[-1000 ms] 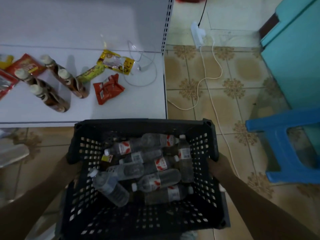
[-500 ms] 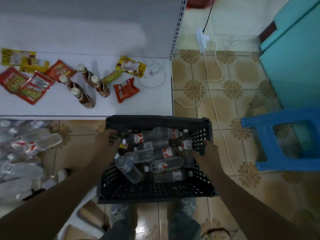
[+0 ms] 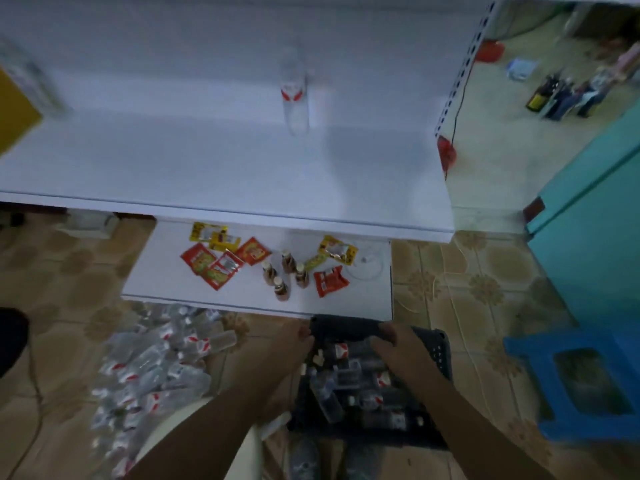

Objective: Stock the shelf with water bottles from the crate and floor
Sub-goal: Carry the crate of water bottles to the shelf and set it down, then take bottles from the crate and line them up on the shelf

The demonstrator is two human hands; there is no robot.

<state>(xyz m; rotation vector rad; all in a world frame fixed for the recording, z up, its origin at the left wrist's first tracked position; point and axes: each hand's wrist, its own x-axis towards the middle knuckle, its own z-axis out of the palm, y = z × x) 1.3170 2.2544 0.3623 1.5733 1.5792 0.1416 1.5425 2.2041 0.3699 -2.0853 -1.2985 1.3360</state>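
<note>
- No brand legible anywhere: the water bottles carry white labels with a red mark, the print too blurred to read.
- One water bottle stands upright, alone, well back on the white upper shelf; it is clear, with that red-marked label band.
- The black crate sits on the tiled floor just in front of the lower shelf, clear bottles lying jumbled inside it.
- The left hand is at the crate's left far corner; whether its fingers grip the rim, I cannot tell.
- The right hand reaches over the crate's far rim, fingers curled down toward the bottles; what they hold is hidden by blur.
- A loose heap of bottles lies on the floor left of the crate.
- The lower shelf holds red and yellow snack packets and four small brown bottles, upright and close together.
- A blue stool stands right of the crate, a teal cabinet beyond it.
</note>
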